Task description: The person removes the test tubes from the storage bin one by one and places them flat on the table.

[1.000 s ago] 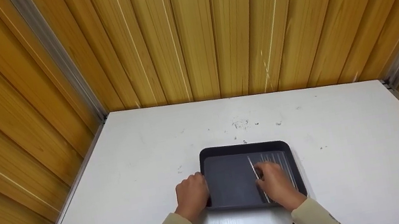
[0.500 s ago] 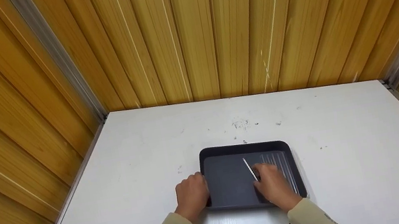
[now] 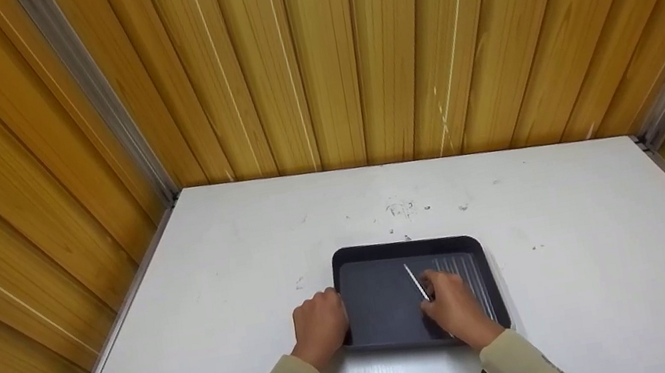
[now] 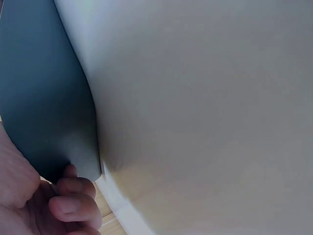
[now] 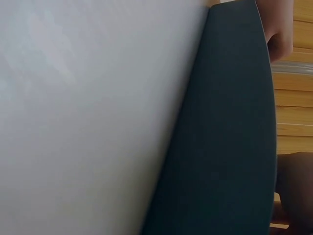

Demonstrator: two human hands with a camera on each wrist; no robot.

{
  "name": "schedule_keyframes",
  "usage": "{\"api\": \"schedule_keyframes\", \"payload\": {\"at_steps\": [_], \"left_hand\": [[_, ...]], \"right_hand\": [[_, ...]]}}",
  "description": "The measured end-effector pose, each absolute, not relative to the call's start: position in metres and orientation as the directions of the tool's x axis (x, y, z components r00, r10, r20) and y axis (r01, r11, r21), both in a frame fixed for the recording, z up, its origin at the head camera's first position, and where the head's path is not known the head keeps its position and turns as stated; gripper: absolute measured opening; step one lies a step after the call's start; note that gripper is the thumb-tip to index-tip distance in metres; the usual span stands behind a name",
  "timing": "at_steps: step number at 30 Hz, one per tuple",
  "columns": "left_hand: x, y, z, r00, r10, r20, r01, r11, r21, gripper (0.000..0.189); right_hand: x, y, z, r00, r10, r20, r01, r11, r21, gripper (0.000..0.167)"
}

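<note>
A dark grey rectangular tray (image 3: pixel 386 302) with raised walls lies on the white table, its floor ribbed on the right side. At its left wall, my left hand (image 3: pixel 320 323) grips the rim; curled fingers (image 4: pixel 73 203) show against the wall's corner in the left wrist view. Inside the tray, over the ribs, my right hand (image 3: pixel 457 307) pinches a thin straight strip with a pale edge (image 3: pixel 416 282). The strip slants toward the far left; the hand hides much of it, so its kind cannot be told. The right wrist view shows mostly the tray's outer wall (image 5: pixel 220 122).
The white table (image 3: pixel 587 252) extends around the tray, with small dark marks (image 3: pixel 402 208) beyond it. Wood-patterned panels (image 3: pixel 325 59) rise at the back and both sides, with metal posts (image 3: pixel 100 90) in the corners.
My right hand has shifted slightly left with the strip, whose far end has moved left and whose near part is now mostly hidden. The left hand and tray stay put.
</note>
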State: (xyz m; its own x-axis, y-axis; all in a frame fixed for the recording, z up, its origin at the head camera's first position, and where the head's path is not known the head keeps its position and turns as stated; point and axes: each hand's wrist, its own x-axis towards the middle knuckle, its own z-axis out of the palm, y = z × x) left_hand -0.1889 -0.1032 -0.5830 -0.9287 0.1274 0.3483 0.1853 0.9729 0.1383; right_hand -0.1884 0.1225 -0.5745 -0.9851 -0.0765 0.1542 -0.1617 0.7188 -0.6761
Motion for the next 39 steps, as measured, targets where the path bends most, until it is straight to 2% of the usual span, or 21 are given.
{"api": "schedule_keyframes", "payload": {"at_steps": [6,30,39], "left_hand": [[-0.191,-0.102,-0.583,-0.927,0.129,0.352,0.189,0.972,0.139,0.027],[-0.190,-0.105,-0.584,-0.926,0.120,0.358,0.180,0.973,0.141,0.027],[-0.189,-0.104,-0.585,-0.913,0.127,0.387,0.191,0.973,0.131,0.028]], "right_hand": [[-0.188,0.125,-0.572,-0.985,-0.060,0.161,-0.157,0.696,-0.701,0.035],[-0.190,0.137,-0.561,-0.999,0.028,-0.018,0.031,0.607,-0.794,0.035],[-0.190,0.142,-0.559,-0.998,0.053,0.023,0.016,0.634,-0.773,0.039]]}}
